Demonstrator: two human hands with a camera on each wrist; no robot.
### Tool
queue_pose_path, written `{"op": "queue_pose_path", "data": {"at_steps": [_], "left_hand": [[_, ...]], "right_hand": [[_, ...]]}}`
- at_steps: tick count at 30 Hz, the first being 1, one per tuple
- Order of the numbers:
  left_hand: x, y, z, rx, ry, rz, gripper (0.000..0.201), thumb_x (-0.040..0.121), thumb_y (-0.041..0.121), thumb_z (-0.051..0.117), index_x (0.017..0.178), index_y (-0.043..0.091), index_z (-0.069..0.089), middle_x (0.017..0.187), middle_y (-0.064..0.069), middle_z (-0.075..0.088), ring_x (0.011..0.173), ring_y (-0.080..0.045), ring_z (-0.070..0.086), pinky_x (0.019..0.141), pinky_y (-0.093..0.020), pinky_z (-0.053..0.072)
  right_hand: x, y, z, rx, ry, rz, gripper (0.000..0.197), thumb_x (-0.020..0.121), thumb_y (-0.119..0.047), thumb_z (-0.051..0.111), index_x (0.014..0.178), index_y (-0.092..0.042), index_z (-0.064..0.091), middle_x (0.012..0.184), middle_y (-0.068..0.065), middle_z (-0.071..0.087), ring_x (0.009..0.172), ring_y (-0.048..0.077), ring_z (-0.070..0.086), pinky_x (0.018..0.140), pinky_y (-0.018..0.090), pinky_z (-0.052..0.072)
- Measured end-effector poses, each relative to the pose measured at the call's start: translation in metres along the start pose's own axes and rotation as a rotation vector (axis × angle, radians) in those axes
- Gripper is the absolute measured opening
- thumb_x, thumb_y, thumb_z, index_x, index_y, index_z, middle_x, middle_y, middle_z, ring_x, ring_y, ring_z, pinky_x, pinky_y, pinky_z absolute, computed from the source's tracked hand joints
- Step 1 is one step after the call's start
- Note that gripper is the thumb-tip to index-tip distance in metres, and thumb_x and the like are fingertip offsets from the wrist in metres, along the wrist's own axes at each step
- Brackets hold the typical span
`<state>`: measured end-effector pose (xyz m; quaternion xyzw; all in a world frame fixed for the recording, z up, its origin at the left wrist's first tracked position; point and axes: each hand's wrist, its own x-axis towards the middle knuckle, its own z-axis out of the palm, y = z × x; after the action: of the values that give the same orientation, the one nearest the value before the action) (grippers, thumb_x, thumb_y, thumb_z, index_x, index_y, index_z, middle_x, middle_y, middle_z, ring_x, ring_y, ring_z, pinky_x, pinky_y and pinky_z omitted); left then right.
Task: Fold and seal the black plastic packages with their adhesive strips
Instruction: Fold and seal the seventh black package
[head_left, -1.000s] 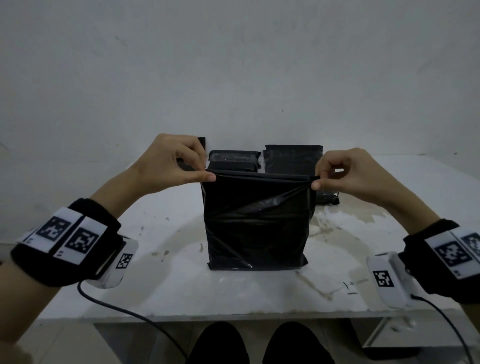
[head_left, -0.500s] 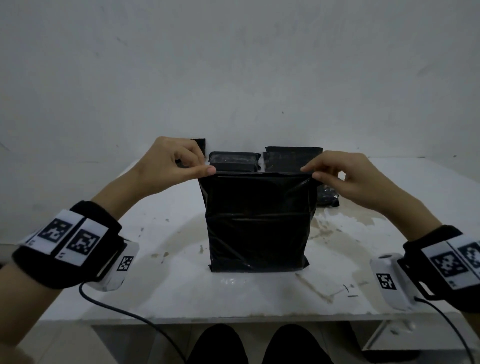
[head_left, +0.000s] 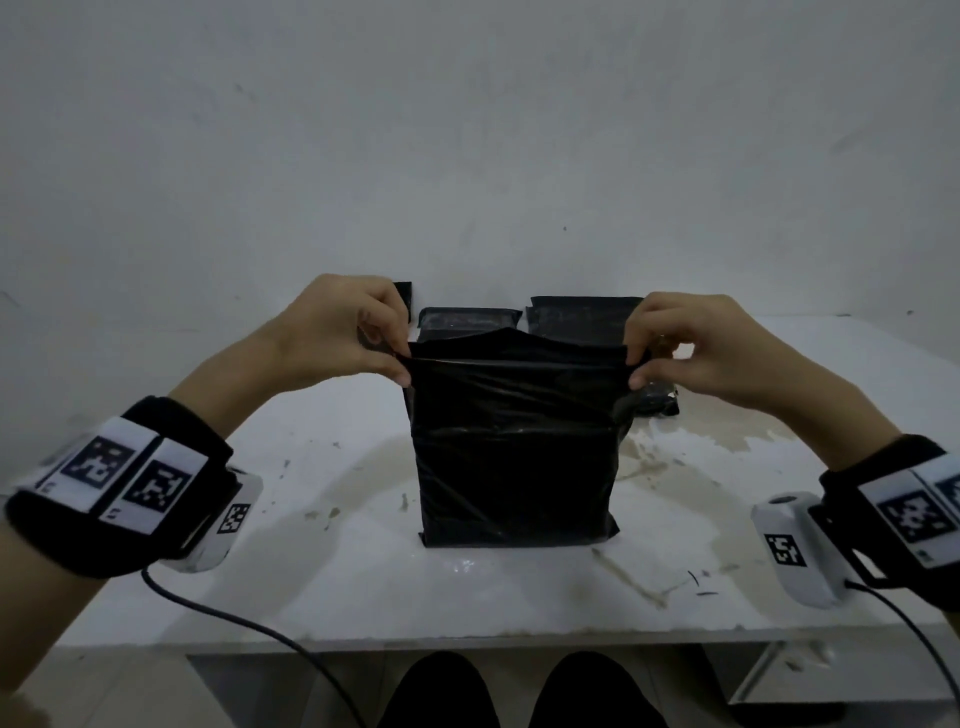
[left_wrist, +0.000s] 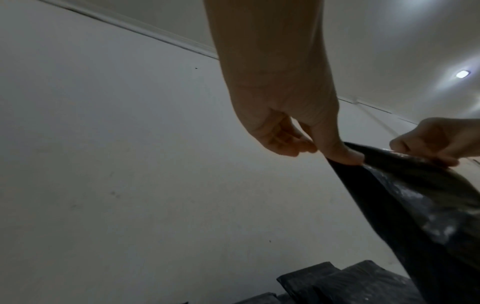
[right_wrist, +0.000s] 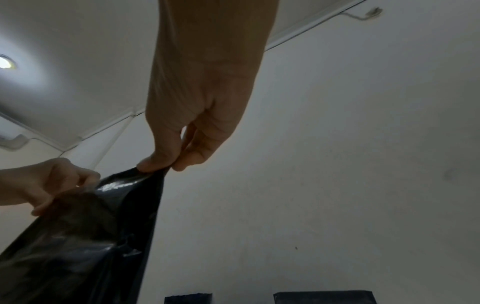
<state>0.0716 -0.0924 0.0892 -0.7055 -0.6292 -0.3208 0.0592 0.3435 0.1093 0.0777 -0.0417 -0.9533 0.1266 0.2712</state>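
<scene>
Both hands pinch the top corners of a black bag (head_left: 514, 452) standing upright mid-table (head_left: 727, 613): left hand (head_left: 337, 332) at the left corner, right hand (head_left: 691, 348) at the right, thumb and fingers closed on the film. 2 more bags (head_left: 582, 317) sit at the far edge. To fold well, I'd keep the flap taut and level, roll both corners down together, then press along the strip.

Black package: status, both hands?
Left hand pinches top-left corner, right hand top-right. Black package upright on the table, top flap not folded down. Nothing in the way.
</scene>
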Motion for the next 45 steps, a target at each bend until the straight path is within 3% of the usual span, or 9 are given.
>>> {"op": "queue_pose_path", "data": {"at_steps": [7,12,16,21,26,32,36,40,45], "left_hand": [[-0.003,0.008,0.014,0.059,0.024,0.227,0.008,0.068,0.020,0.073,0.067,0.012,0.071,0.082,0.014,0.057,0.073,-0.003,0.052,0.059,-0.016,0.042],[-0.007,0.007,0.015,-0.360,0.042,0.098,0.011,0.071,0.029,0.076,0.074,0.038,0.069,0.082,0.016,0.063,0.072,-0.005,0.058,0.063,-0.018,0.046],[-0.005,0.004,0.012,-0.704,0.012,-0.016,0.021,0.069,0.049,0.074,0.074,0.030,0.069,0.078,0.011,0.066,0.073,-0.005,0.061,0.070,-0.017,0.049],[0.003,0.007,0.014,-0.866,-0.027,-0.077,0.033,0.070,0.056,0.071,0.073,0.026,0.059,0.064,0.011,0.051,0.057,-0.004,0.047,0.057,-0.014,0.042],[0.000,0.009,0.010,-0.624,-0.083,-0.022,0.034,0.059,0.060,0.076,0.069,0.032,0.060,0.066,0.017,0.054,0.061,0.002,0.049,0.060,-0.008,0.040],[-0.001,-0.002,0.011,0.209,-0.097,0.165,0.029,0.075,0.062,0.048,0.082,0.033,0.049,0.071,0.024,0.053,0.069,0.002,0.043,0.071,-0.012,0.029],[-0.007,-0.011,0.013,0.299,-0.070,0.227,0.039,0.086,0.068,0.026,0.084,0.033,0.043,0.067,0.024,0.047,0.075,-0.002,0.042,0.078,-0.018,0.023],[-0.007,-0.013,0.015,0.348,-0.026,0.240,0.016,0.086,0.045,0.039,0.081,0.030,0.041,0.063,0.010,0.053,0.069,-0.005,0.039,0.072,-0.021,0.022],[-0.007,-0.015,0.012,0.312,0.007,0.230,0.017,0.081,0.047,0.045,0.079,0.030,0.041,0.063,0.010,0.050,0.075,0.000,0.039,0.081,-0.012,0.020]], "right_hand": [[-0.005,-0.005,0.009,0.083,0.062,-0.079,0.023,0.073,-0.009,0.067,0.066,-0.027,0.054,0.087,-0.010,0.050,0.075,-0.005,0.051,0.067,0.005,0.036],[-0.014,0.002,0.017,0.676,0.165,-0.031,0.015,0.073,-0.042,0.073,0.071,-0.030,0.064,0.076,-0.013,0.060,0.071,0.004,0.055,0.064,0.014,0.044],[-0.009,0.010,0.016,0.689,0.196,0.070,0.024,0.075,-0.056,0.066,0.076,-0.033,0.061,0.073,-0.013,0.056,0.068,0.005,0.050,0.062,0.016,0.040],[-0.002,0.011,0.012,0.690,0.139,0.044,0.018,0.075,-0.052,0.068,0.080,-0.035,0.063,0.072,-0.014,0.058,0.065,0.003,0.049,0.059,0.016,0.039],[-0.004,0.008,0.005,0.320,0.104,0.047,0.013,0.069,-0.040,0.063,0.067,-0.029,0.057,0.071,-0.011,0.059,0.062,0.002,0.049,0.061,0.013,0.039],[-0.007,0.003,0.012,0.008,0.160,-0.177,0.018,0.083,-0.031,0.054,0.068,-0.021,0.052,0.080,-0.015,0.052,0.078,-0.003,0.041,0.071,0.008,0.032],[-0.012,0.004,0.023,0.130,0.255,-0.137,0.019,0.081,-0.027,0.056,0.065,-0.016,0.059,0.087,-0.018,0.054,0.085,-0.003,0.044,0.073,0.007,0.032],[-0.013,0.002,0.022,0.376,0.190,-0.099,0.015,0.075,-0.038,0.066,0.069,-0.028,0.056,0.085,-0.018,0.056,0.075,0.004,0.049,0.067,0.010,0.034],[-0.011,0.008,0.013,0.264,0.032,0.003,0.020,0.067,-0.029,0.069,0.081,-0.040,0.060,0.075,-0.013,0.053,0.067,0.008,0.043,0.065,0.013,0.034]]}}
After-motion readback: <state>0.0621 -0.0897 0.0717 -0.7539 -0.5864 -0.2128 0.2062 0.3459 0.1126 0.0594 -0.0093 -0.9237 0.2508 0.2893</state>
